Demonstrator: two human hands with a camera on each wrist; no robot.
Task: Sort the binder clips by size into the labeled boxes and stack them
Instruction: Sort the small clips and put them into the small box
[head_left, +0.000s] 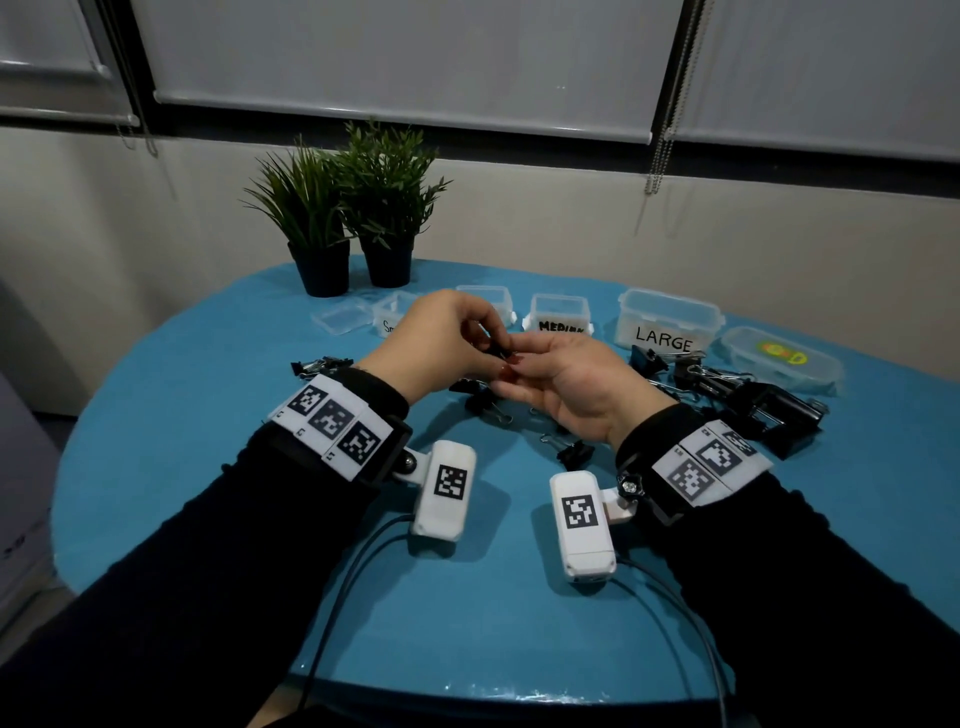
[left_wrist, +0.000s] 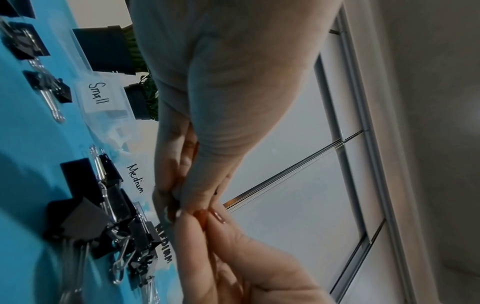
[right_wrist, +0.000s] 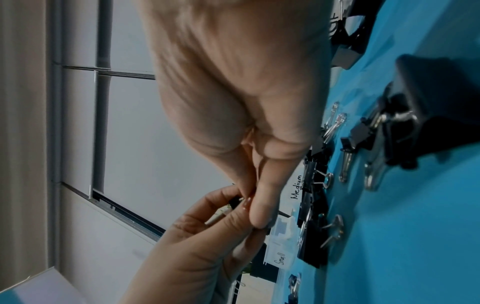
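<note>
The clip (head_left: 494, 349) is mostly hidden by fingers (head_left: 480, 317); the left hand (head_left: 441, 338) covers part of the small box's (head_left: 390, 312) label.

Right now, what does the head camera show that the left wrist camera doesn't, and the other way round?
Only the head view shows the LARGE box, the lid with a coloured sticker, both plants' leaves, and the marker bands on both wrists. Only the left wrist view shows the whole "Small" label, which the left hand partly hides from the head camera, and a close look at the fingertips. Both show the two hands, left and right hand, meeting around a small dark clip, loose binder clips and the blue table.
</note>
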